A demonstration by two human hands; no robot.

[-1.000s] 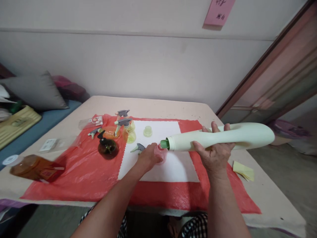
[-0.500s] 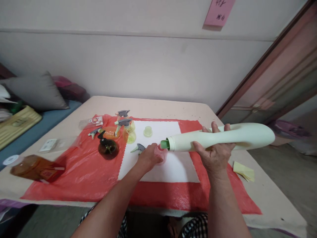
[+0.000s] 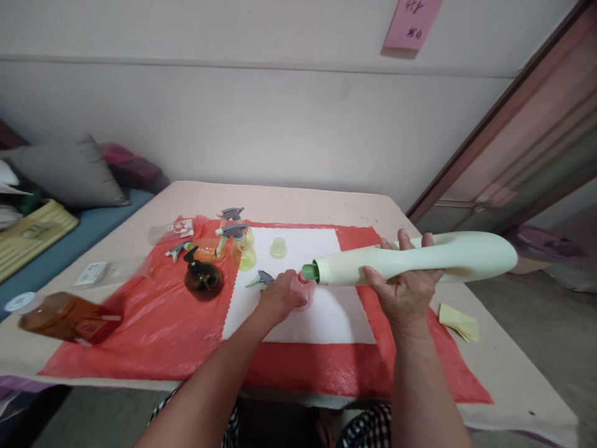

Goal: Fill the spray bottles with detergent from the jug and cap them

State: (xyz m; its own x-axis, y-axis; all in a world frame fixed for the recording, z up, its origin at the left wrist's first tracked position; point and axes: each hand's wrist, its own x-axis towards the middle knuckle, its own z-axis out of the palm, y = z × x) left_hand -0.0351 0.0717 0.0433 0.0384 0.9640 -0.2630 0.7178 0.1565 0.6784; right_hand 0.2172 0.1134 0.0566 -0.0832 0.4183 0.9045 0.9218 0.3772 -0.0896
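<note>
Nothing much has shifted vs the earlier frames: both hands and the big bottle sit where they were, maybe a hair of wobble at most. Right hand (image 3: 405,292) is wrapped round the waist of the pale green refill bottle (image 3: 420,258), held off the table and laid nearly horizontal, long axis running left-right w/ the base out to the right and the green spout (image 3: 310,272) pointing left. Left hand (image 3: 278,297) is closed round the small pink bottle (image 3: 303,290), which stands on the white sheet (image 3: 321,311) over the red plastic cover (image 3: 153,323). Key relation: spout tip is just above and touching-close to the pink bottle's mouth, approx in line w/ it; can't tell if liquid is running. Grey trigger sprayer head (image 3: 260,279) lies just left of the left hand, a pale cap (image 3: 278,247) further back. Yellow spray bottle (image 3: 242,246), orange one (image 3: 205,250) and dark round one (image 3: 202,277) stand well apart to the left.
</note>
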